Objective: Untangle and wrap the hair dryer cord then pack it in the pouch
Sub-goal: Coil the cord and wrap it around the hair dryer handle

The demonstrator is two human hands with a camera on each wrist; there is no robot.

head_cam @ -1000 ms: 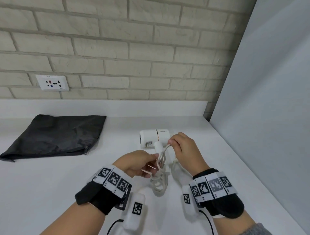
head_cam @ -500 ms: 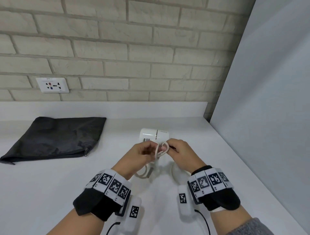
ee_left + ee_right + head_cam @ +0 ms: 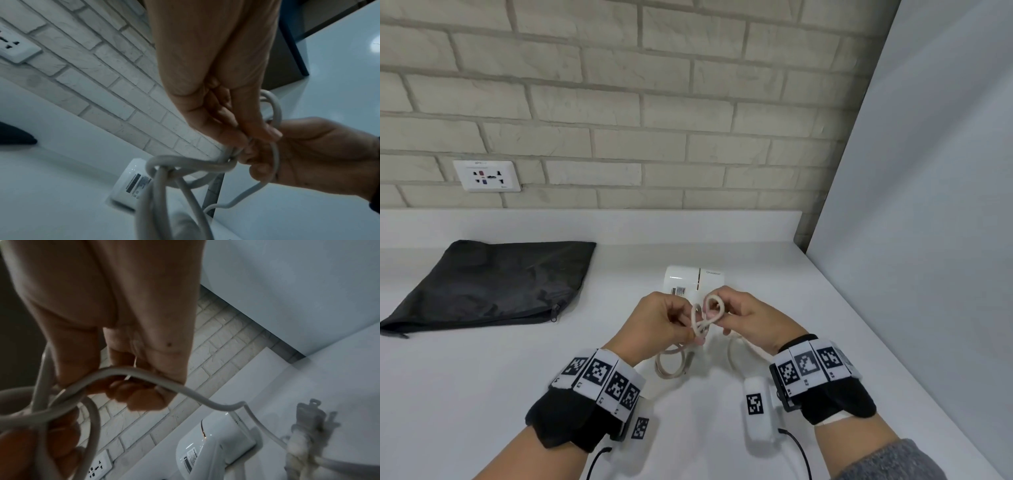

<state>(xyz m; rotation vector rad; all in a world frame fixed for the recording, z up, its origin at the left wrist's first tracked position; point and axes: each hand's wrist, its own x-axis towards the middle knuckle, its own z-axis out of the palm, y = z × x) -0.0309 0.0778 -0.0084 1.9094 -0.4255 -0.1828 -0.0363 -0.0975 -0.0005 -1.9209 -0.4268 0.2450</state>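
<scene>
Pouch: black, flat on counter, far left, untouched. Left hand: fingers curled, pinching cord. Cord: knot, lower a second ago, now lifted between both hands above dryer, one loop standing open; untangling under way. Right hand: fingers curled, pinching loop.

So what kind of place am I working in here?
Likely a bathroom or hotel-style vanity, though no sink shows: a white counter against a brick wall, a socket just above it, and a hair dryer beside a black pouch.
</scene>
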